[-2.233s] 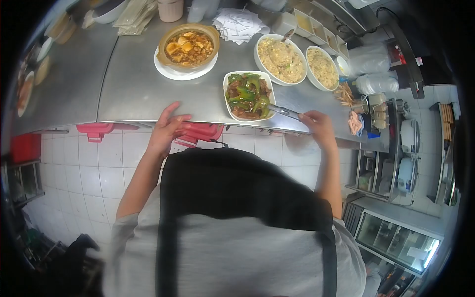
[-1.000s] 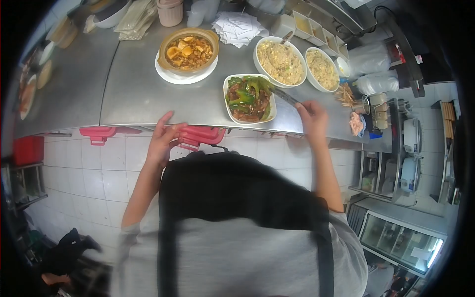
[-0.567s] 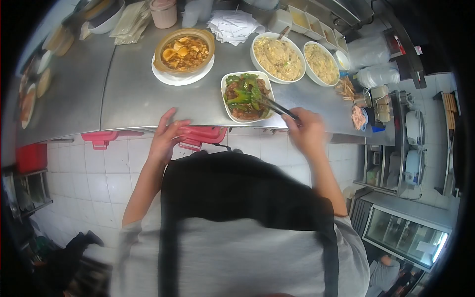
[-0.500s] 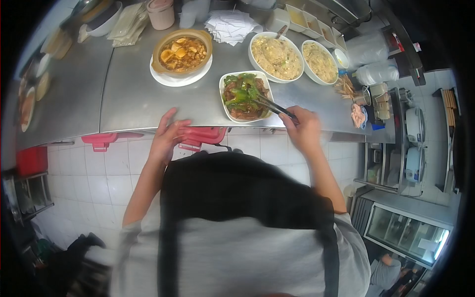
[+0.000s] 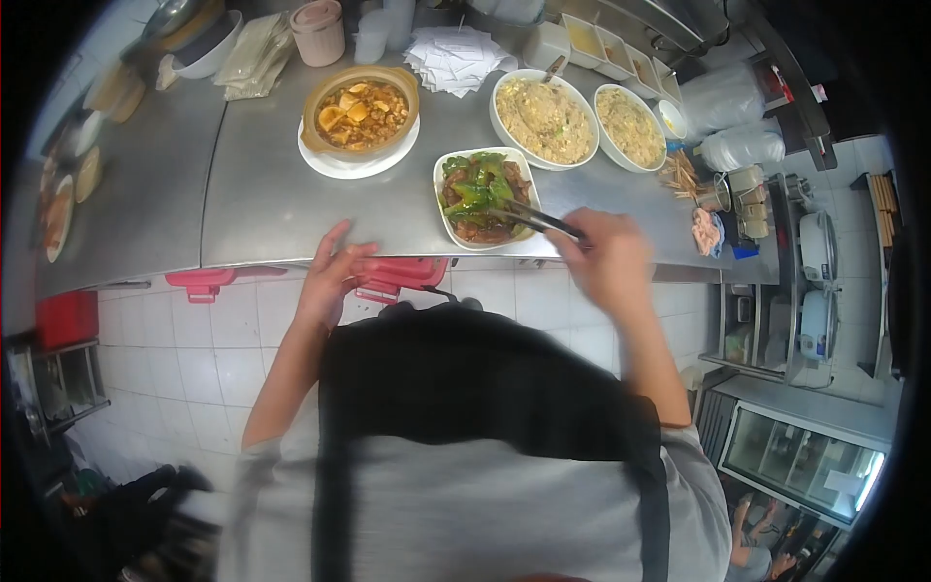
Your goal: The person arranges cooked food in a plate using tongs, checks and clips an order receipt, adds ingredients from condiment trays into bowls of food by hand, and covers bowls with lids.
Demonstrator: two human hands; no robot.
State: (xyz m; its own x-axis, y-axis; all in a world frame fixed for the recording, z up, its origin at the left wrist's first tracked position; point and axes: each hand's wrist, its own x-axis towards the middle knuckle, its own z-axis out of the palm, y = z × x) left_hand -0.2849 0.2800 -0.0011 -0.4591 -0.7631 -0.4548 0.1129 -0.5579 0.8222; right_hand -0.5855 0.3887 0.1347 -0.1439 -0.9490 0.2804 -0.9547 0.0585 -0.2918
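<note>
A white square dish [image 5: 448, 225] of green peppers and brown meat sits near the front edge of the steel counter [image 5: 267, 218]. My right hand [image 5: 606, 257], a little blurred, is closed around slim dark tongs [image 5: 548, 221]. Their tips reach into the food on the dish's right side. My left hand [image 5: 335, 272] hovers at the counter edge, left of the dish, fingers apart and holding nothing. Behind it, a clay pot [image 5: 312, 121] of tofu in brown sauce stands on a white plate [image 5: 364, 172].
Two white bowls of fried rice [image 5: 545, 121] [image 5: 630, 128] stand behind the dish to the right. Further back are a paper stack [image 5: 456, 58], condiment containers [image 5: 587, 44] and a pink canister [image 5: 318, 34]. Red-lidded bins [image 5: 402, 274] sit under the counter edge. Another person's arm [image 5: 761, 553] shows at lower right.
The tongs' tips have shifted lower in the dish, and the peppers lie differently. My right hand has moved slightly right and down. My left hand stays at the edge.
</note>
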